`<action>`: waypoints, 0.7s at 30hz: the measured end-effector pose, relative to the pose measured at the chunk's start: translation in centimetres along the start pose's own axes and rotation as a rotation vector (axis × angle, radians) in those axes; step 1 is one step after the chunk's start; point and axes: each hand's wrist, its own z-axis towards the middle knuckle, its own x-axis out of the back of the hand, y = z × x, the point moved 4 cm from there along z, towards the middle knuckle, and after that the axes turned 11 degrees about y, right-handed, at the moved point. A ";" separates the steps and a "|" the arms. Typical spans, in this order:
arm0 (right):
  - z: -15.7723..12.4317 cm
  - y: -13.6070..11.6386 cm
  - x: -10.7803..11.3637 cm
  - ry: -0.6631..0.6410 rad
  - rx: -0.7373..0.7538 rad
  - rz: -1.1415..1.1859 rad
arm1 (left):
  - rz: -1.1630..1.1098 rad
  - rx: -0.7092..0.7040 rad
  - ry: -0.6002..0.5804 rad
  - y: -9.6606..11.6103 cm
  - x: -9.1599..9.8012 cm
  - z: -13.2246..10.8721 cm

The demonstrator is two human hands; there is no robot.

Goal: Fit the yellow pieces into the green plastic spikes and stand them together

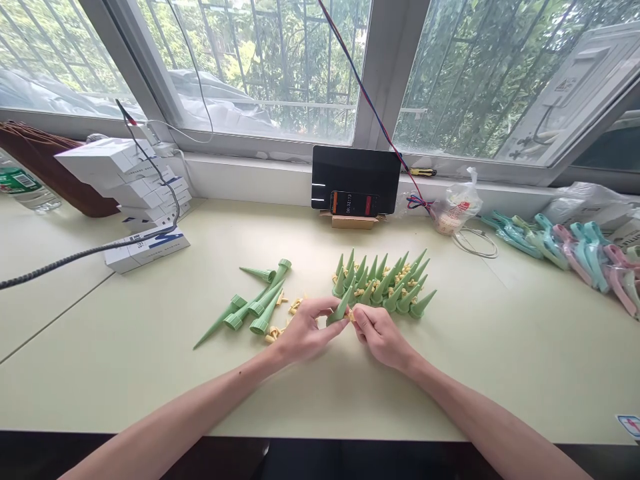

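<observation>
My left hand (307, 331) is closed around a green plastic watering spike (341, 308), its pointed end tilted up and away. Against the spike's side, my right hand (379, 333) pinches a small yellow valve (351, 316), mostly covered by the fingers. Behind my hands stand several green spikes (381, 287) in close rows, points up, with yellow valves on them. Left of my left hand lie several loose green spikes (257, 303), pointing various ways. Loose yellow valves (274, 333) are scattered between those and my left hand.
A phone showing a timer (354, 204) leans on a black panel (356, 167) at the back. White boxes (145, 247) are stacked at the left, with a dark cable (90, 253) across them. Bagged coloured clamps (570, 243) lie at the right, near a plastic-wrapped cup (455, 207).
</observation>
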 end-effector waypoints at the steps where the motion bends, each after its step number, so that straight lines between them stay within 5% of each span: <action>1: 0.0 0.0 0.0 0.001 0.000 -0.002 | -0.002 0.002 0.000 0.0 0.0 0.0; 21: 0.0 0.1 0.0 -0.001 -0.011 0.006 | -0.015 0.004 -0.021 0.3 0.0 0.1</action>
